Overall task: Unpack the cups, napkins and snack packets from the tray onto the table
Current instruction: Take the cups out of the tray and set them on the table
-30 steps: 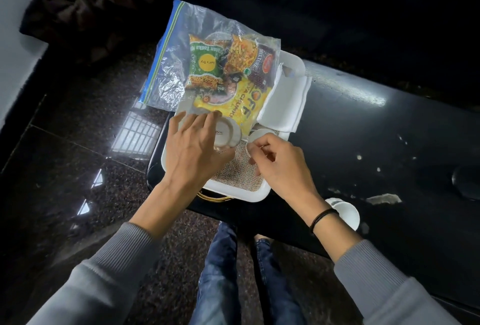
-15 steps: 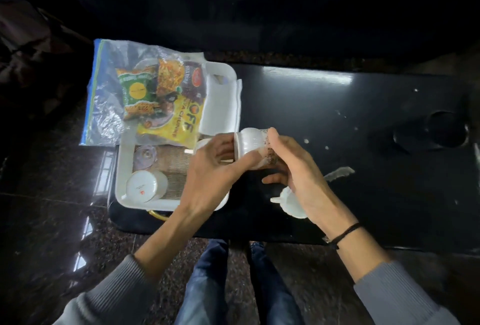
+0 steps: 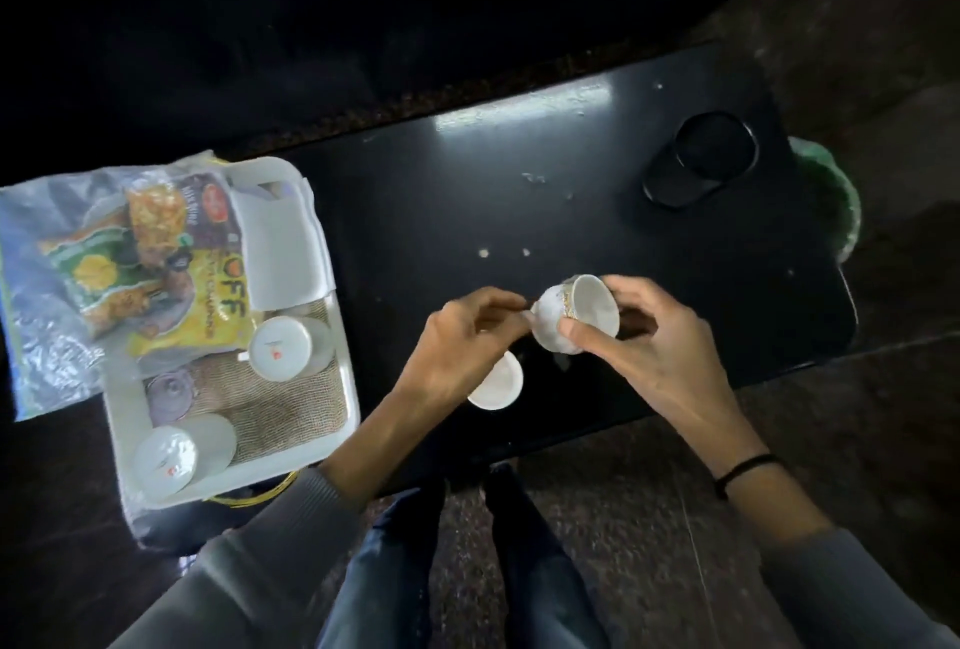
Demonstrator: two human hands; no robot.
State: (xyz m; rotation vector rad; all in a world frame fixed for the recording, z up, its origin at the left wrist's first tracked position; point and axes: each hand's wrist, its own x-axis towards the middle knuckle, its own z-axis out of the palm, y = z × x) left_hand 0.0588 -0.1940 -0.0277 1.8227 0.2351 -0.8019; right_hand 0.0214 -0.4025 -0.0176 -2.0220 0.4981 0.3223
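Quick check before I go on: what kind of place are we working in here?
Probably a dim room at home, not a workshop: a low black table with a built-in cup recess, speckled stone floor, and a white tray of snack packets.

You have open room across the middle and far side of the black table (image 3: pixel 519 170), from the tray's right rim to the round recess (image 3: pixel 701 165) near the far right corner. Near the front edge, 1 white cup (image 3: pixel 496 381) stands in your way, with both hands and a tilted cup (image 3: pixel 574 310) just above it. The white tray (image 3: pixel 332 409) fills the left end, crowded by 2 upturned cups, napkins (image 3: pixel 283 253) and a bag of snack packets (image 3: pixel 130 259).
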